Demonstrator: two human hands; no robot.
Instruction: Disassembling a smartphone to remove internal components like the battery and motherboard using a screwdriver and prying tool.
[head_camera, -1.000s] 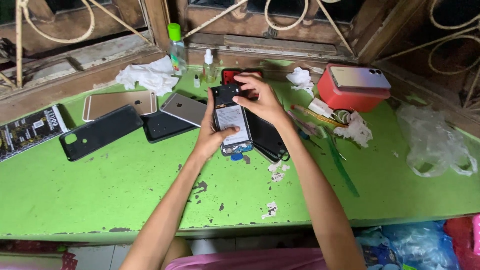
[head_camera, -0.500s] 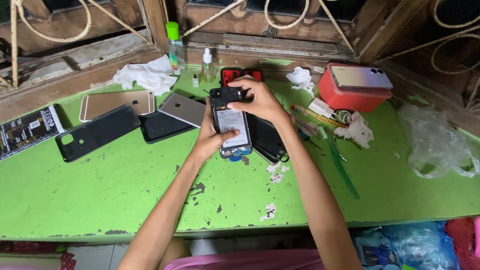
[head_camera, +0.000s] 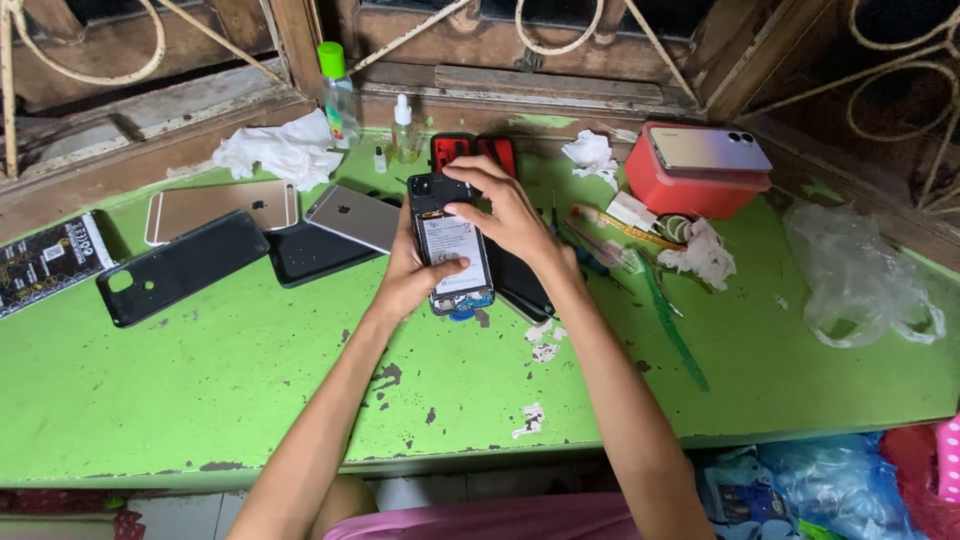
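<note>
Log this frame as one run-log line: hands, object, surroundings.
left hand: grips opened phone, thumb on battery | right hand: fingers on its top edge | beside: black back cover, gold phone, red box | surface: green table

Your green table (head_camera: 200, 400) is painted wood, matt, with the paint chipped to bare dark patches. The opened phone (head_camera: 452, 250) in your left hand (head_camera: 405, 280) and right hand (head_camera: 510, 215) shows a smooth white battery label and dark plastic edges. The gold phone (head_camera: 220, 208) and grey phone (head_camera: 352, 216) look like brushed metal with a low sheen. The black cover (head_camera: 182, 266) is matt plastic. The red box (head_camera: 700, 185) is glossy plastic. The white rag (head_camera: 275, 150) is crumpled cloth or tissue; you cannot tell which. The clear bag (head_camera: 860, 280) is thin, wrinkled film. The window frame (head_camera: 540, 85) is rough, weathered wood.
</note>
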